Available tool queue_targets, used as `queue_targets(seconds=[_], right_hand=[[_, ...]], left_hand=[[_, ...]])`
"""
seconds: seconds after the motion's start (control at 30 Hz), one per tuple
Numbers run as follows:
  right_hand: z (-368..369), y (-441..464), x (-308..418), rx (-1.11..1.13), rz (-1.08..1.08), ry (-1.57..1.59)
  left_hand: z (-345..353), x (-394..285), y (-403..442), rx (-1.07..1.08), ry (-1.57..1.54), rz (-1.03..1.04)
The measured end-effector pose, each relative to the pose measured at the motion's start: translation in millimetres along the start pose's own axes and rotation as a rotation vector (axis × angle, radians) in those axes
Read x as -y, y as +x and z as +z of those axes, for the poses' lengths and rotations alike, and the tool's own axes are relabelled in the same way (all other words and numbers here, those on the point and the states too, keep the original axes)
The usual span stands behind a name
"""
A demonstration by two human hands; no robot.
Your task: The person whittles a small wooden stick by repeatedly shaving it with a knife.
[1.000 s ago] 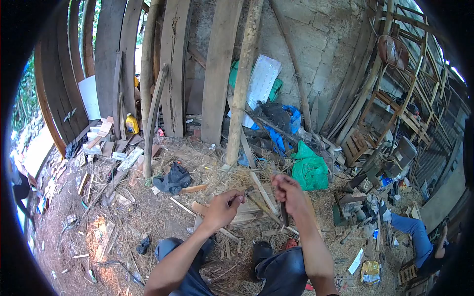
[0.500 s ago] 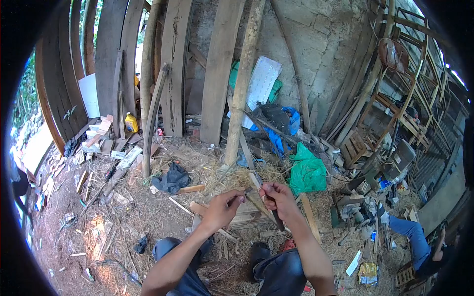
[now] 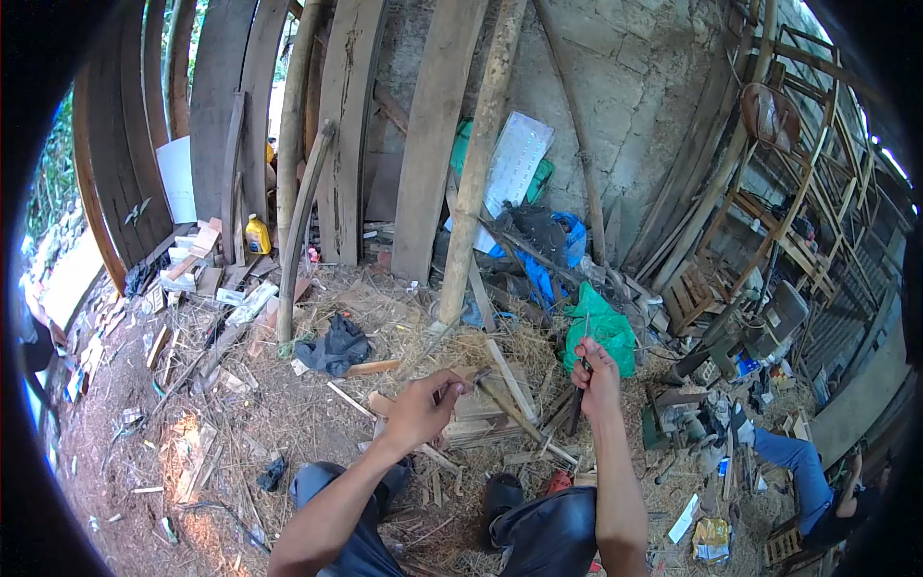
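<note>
My left hand (image 3: 421,412) is closed in a pinch on a small brown piece of wood (image 3: 472,373), held over the wood lying between my legs. Off to the right, my right hand (image 3: 598,373) grips a knife (image 3: 575,413). Its thin blade points upward in front of the green plastic sheet (image 3: 606,313). A dark handle sticks out below my fist. The two hands are well apart, and the knife does not touch the wood piece. Below them, pieces of wood (image 3: 481,430) lie on the straw-covered ground, in front of my dark boot (image 3: 504,495).
Wooden planks (image 3: 437,135) and a pole (image 3: 478,183) lean against the block wall. A black plastic bag (image 3: 335,346) and a yellow bottle (image 3: 257,236) lie left. At far right are stacked chair frames (image 3: 803,183) and another person's leg (image 3: 798,462).
My right hand has moved right and slightly up with the knife, away from the left hand. The left hand keeps the wood piece in nearly the same place.
</note>
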State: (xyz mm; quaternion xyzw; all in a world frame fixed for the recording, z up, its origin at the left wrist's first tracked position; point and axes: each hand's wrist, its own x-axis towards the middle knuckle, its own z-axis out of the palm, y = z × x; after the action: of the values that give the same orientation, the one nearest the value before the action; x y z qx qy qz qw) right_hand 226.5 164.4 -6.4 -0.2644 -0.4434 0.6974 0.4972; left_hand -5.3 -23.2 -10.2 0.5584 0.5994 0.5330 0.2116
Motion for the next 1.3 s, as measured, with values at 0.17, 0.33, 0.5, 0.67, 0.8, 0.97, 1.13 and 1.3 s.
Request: queue_targets(seconds=[0.17, 0.33, 0.5, 0.67, 0.8, 0.97, 1.13, 1.3], right_hand=[[35.8, -16.1, -12.8, 0.076, 0.003, -0.118], [68.3, -29.4, -58.0, 0.356, 0.022, -0.758], [82.7, -38.7, -54.7, 0.279, -0.129, -0.882], [84.7, -42.6, -51.3, 0.347, -0.08, -0.834], [78.9, -41.1, -54.5, 0.421, -0.143, -0.836], [69.7, -43.8, -50.2, 0.536, -0.026, -1.106], [60.5, -44.8, -57.7, 0.675, 0.068, -1.184], [61.3, -41.2, -54.4, 0.488, -0.066, -1.048]], left_hand=[[6.9, 15.0, 13.1, -0.021, -0.009, -0.07], [18.7, 18.7, 24.4, -0.058, -0.918, -0.43], [21.4, 25.1, 24.1, -0.073, -0.843, -0.335], [24.4, 26.7, 23.7, -0.05, -0.747, -0.34], [20.0, 29.1, 25.4, -0.043, -0.709, -0.334], [-16.0, 30.9, 37.7, -0.358, -0.674, -0.085], [-28.1, 25.5, 34.7, -0.47, -0.791, -0.089], [-13.2, 20.5, 27.6, -0.302, -0.624, -0.123]])
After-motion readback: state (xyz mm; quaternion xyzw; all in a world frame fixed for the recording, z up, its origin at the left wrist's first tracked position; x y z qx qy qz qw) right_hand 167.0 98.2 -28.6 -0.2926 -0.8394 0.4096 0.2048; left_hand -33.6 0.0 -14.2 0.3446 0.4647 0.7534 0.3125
